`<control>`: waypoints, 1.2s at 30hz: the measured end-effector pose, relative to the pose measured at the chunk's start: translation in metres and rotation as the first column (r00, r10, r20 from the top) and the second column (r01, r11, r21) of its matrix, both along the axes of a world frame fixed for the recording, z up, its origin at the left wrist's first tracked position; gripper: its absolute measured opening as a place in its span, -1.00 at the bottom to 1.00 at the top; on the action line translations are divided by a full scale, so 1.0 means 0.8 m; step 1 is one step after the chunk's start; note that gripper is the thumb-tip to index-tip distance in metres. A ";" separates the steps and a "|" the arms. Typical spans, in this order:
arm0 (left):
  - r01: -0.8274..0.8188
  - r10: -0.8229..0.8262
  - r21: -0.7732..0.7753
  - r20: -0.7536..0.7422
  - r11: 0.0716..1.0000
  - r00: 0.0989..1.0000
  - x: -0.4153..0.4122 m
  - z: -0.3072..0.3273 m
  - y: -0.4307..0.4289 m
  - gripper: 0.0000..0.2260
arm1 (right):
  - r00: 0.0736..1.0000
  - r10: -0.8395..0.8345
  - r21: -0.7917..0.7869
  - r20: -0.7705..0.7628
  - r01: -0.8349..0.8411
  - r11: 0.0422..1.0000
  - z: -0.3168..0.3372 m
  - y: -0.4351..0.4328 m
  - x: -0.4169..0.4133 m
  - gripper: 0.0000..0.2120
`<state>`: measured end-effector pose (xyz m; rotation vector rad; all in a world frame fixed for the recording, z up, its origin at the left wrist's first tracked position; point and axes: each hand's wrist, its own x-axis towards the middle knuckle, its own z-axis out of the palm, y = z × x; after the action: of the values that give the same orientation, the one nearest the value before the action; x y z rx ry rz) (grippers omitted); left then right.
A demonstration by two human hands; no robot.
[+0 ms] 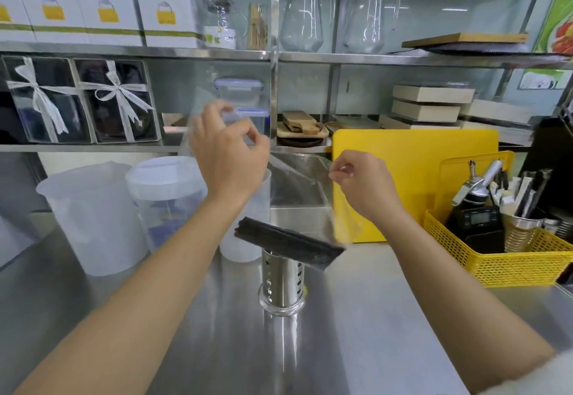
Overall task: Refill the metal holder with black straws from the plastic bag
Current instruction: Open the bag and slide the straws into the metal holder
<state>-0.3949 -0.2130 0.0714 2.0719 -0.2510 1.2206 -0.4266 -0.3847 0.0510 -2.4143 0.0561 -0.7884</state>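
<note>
A clear plastic bag (pixel 304 187) hangs in the air above the counter, stretched between both hands. My left hand (pixel 228 153) pinches its upper edge at the left; my right hand (pixel 362 180) pinches the edge at the right. A bundle of black straws (pixel 288 241) lies tilted in the bottom of the bag, its right end lower. Directly under the bundle stands the perforated metal holder (pixel 282 283) on the steel counter. The straws hide the holder's mouth, so its contents cannot be seen.
Behind the holder stand translucent plastic pitchers (pixel 93 218). A yellow cutting board (pixel 415 177) leans at the back right. A yellow mesh basket (pixel 508 252) with utensils and a second metal cup sits at the right. Shelves with boxes and glass jugs rise behind.
</note>
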 end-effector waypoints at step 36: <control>0.440 -0.319 0.291 -0.380 0.850 0.868 0.017 -0.013 -0.013 -0.72 | 0.939 0.341 0.680 -0.042 -0.223 0.699 -0.094 -0.062 0.014 -0.91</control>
<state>-0.3812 -0.2233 0.0608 2.3482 -0.7552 0.6110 -0.4151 -0.4340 -0.0244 -1.7236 0.0225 -0.3287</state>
